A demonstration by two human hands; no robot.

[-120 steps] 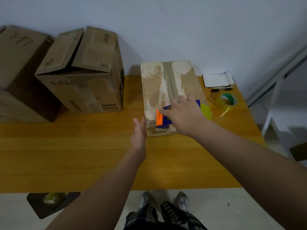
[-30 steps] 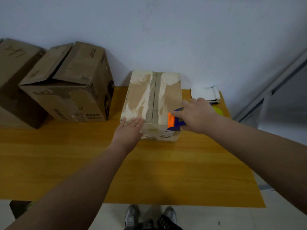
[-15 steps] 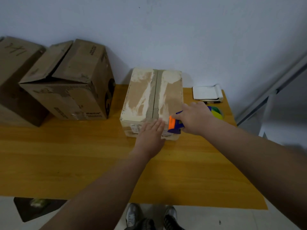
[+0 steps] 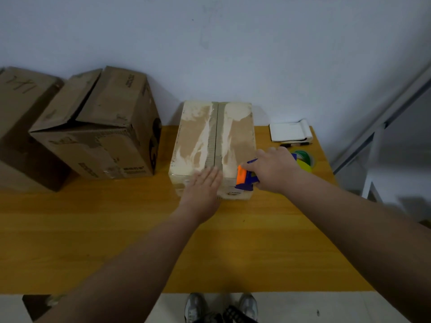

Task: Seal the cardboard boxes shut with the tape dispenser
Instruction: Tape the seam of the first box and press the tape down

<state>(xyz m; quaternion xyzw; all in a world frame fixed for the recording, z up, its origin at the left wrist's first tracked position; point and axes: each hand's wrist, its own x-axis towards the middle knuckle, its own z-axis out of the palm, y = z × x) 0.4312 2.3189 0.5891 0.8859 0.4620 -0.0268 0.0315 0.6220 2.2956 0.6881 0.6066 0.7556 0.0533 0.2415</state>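
Note:
A small worn cardboard box (image 4: 214,136) lies on the wooden table (image 4: 116,241), its flaps closed and a strip of tape along the centre seam. My left hand (image 4: 204,185) rests flat, fingers together, on the box's near edge over the seam. Just to the right of it, my right hand (image 4: 274,170) grips a blue and orange tape dispenser (image 4: 245,178) at the box's near right corner. Part of the dispenser is hidden under my fingers.
A larger cardboard box (image 4: 98,127) with a raised flap stands to the left, and another box (image 4: 21,117) beyond it. A white notepad (image 4: 290,131), a black marker (image 4: 295,144) and a green tape roll (image 4: 304,158) lie at the table's far right.
My left hand slid from the box's near left corner rightward onto the centre seam. My right hand moved the dispenser off the seam to the near right corner.

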